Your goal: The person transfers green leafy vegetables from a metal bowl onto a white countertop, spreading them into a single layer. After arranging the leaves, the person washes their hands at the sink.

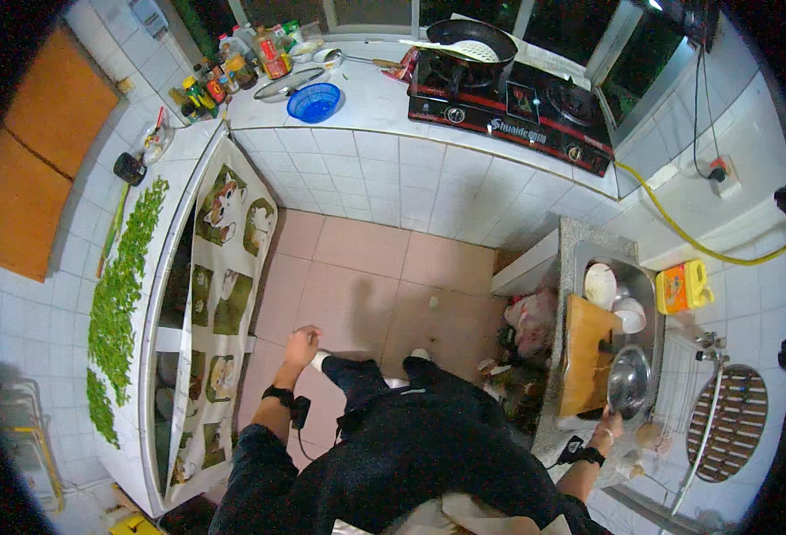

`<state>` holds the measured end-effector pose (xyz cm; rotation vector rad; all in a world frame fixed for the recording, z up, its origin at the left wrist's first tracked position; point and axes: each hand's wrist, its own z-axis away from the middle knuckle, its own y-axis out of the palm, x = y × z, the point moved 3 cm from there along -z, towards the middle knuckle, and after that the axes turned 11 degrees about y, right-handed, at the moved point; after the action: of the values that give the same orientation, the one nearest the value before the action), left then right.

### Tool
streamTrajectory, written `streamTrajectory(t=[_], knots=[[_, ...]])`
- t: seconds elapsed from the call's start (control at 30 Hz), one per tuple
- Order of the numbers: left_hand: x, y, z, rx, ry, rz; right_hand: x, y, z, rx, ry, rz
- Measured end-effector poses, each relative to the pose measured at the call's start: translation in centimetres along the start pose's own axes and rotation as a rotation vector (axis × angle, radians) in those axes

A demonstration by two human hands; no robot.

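My right hand grips the near rim of a shiny metal bowl over the steel sink. Beside the bowl, a wooden cutting board lies across the sink's left edge, with a dark handle-like piece on it. White bowls and a white dish sit in the sink beyond. My left hand hangs above the tiled floor, fingers loosely bent, and nothing shows in it. Nearest to it is a cat-print curtain under the left counter.
Chopped greens cover much of the left counter. On the far counter stand a blue basket, sauce bottles and a gas stove bearing a wok with a white slotted spatula. A yellow jug is beside the sink.
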<state>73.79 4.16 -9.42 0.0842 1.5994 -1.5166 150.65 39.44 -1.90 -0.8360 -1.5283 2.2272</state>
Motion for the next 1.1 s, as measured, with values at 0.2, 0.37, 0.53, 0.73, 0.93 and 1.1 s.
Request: streamTrajectory(t=[0.2,0.37,0.53,0.73,0.93,1.1], knots=[[4.0,0.1,5.0,-0.176,-0.153,0.113,-0.2,9.1,-6.8,-0.24,-0.123,0.375],[6.9,-1.9,9.3,-0.223,-0.232,0.067,7.6,4.9,-2.4,-0.488,-0.538,0.302],[9.5,-3.6,11.3,-0.346,-0.357,0.12,30.4,-10.7,16.2,0.07,-0.701,-1.113],[13.6,-3.7,13.0,-0.437,-0.552,0.191,44.7,-27.6,52.5,1.377,-1.756,-0.785],[18.6,-7.6,21.0,-0.596,-0.723,0.078,33.9,-25.7,80.2,2.687,-2.171,1.217],[20.0,-9.8,26.6,-0.741,-0.766,0.131,29.4,-23.3,88.5,3.131,-1.922,1.479]])
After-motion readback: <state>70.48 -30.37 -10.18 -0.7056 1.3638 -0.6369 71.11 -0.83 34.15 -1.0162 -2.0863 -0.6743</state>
